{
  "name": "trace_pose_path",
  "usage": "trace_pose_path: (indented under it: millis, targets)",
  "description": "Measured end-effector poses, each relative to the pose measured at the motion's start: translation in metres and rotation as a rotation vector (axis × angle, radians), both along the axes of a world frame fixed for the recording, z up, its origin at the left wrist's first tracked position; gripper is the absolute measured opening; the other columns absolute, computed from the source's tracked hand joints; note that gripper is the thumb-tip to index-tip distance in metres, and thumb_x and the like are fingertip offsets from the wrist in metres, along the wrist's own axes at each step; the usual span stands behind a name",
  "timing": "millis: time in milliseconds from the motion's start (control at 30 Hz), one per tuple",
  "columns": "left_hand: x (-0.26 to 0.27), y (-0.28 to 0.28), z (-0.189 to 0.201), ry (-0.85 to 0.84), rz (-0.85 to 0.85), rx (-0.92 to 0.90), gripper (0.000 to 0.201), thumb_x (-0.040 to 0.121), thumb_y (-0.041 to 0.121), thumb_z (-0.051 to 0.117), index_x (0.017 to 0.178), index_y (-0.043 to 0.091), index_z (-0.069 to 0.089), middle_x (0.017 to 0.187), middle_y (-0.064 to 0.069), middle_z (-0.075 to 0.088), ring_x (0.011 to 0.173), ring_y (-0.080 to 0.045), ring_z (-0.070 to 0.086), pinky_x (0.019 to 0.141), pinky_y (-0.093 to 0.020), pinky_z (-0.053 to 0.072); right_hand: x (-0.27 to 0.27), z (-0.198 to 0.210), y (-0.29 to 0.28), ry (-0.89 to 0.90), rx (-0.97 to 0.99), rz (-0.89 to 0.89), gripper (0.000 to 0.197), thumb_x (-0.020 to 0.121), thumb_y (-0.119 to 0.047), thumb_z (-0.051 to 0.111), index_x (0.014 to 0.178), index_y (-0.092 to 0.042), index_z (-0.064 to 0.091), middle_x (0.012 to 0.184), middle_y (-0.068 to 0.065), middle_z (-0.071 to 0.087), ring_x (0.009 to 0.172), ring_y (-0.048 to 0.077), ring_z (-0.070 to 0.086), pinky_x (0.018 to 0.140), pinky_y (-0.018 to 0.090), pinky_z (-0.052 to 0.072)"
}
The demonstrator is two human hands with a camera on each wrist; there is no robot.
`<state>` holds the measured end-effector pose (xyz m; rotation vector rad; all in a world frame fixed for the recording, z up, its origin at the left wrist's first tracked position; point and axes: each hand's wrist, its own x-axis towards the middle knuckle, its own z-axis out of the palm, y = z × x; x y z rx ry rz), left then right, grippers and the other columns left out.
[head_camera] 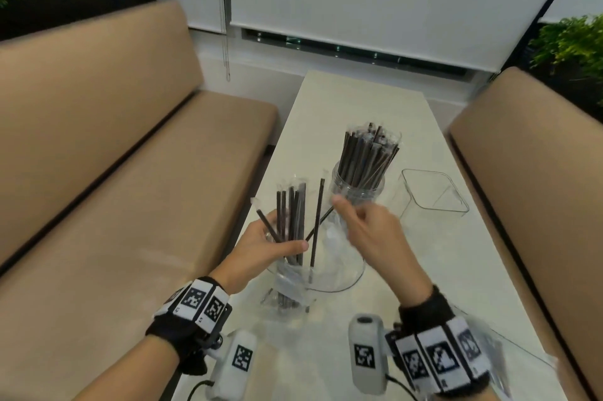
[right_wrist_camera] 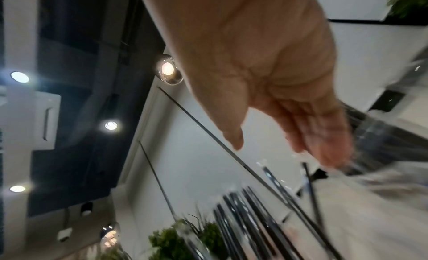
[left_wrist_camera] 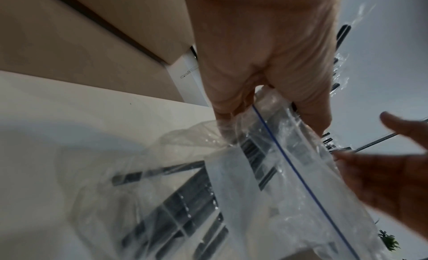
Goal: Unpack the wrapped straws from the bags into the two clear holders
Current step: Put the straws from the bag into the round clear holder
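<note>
Two hands meet over the near end of the table [head_camera: 326, 100], and we read the coming move off the bundle between them. Our left hand [head_camera: 261, 245] grips a zip bag [left_wrist_camera: 289, 165] of wrapped black straws [head_camera: 292, 217] around its middle, thumb across the front. The straws stand nearly upright, their long axis running from the table edge up and slightly away from us, tops fanned loose. Our right hand [head_camera: 368, 231] hangs just right of those tops with fingers relaxed and holding nothing; whether a fingertip touches the leaning straw [head_camera: 318, 221] we cannot tell through the blur.

Beyond the hands stands a round clear holder [head_camera: 357, 186], already packed with straws, and to its right, well apart, a square clear holder [head_camera: 434, 193] that looks empty. The right hand is nearer both, so we judge it should draw straws upward along their axis and carry them right to the square one.
</note>
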<state>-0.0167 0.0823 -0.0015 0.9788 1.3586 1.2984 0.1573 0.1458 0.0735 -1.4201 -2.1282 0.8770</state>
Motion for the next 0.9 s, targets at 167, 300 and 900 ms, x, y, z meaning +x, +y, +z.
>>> trace_pose_path:
  millis: [167, 300, 900]
  targets:
    - [0.009, -0.005, 0.007, 0.008, -0.152, 0.021, 0.067, 0.071, -0.001, 0.081, 0.128, 0.021, 0.053, 0.112, -0.011, 0.070, 0.101, -0.019, 0.069, 0.088, -0.031, 0.056, -0.018, -0.043, -0.016, 0.004, -0.119, 0.101, 0.077, 0.070, -0.071, 0.067, 0.131, -0.025, 0.053, 0.128, -0.001, 0.047, 0.121, 0.013, 0.042, 0.097, 0.027, 0.039]
    - [0.023, -0.007, 0.013, 0.039, -0.277, 0.020, 0.070, 0.075, -0.015, 0.071, 0.132, 0.017, 0.049, 0.118, -0.008, 0.067, 0.104, -0.008, 0.066, 0.080, -0.022, 0.055, -0.036, -0.053, -0.020, 0.026, 0.051, 0.074, 0.055, 0.070, -0.053, 0.077, 0.112, -0.024, 0.057, 0.114, -0.003, 0.042, 0.108, 0.011, 0.037, 0.092, 0.025, 0.032]
    - [-0.003, -0.035, -0.003, 0.278, -0.079, -0.230, 0.046, 0.090, 0.051, 0.049, 0.134, 0.037, 0.051, 0.133, 0.017, 0.050, 0.114, 0.002, 0.050, 0.093, -0.025, 0.041, -0.009, 0.103, 0.094, 0.965, 0.434, -0.237, 0.008, 0.099, -0.018, 0.054, 0.091, -0.016, 0.051, 0.066, -0.003, 0.060, 0.056, 0.012, 0.059, 0.065, 0.032, 0.055]
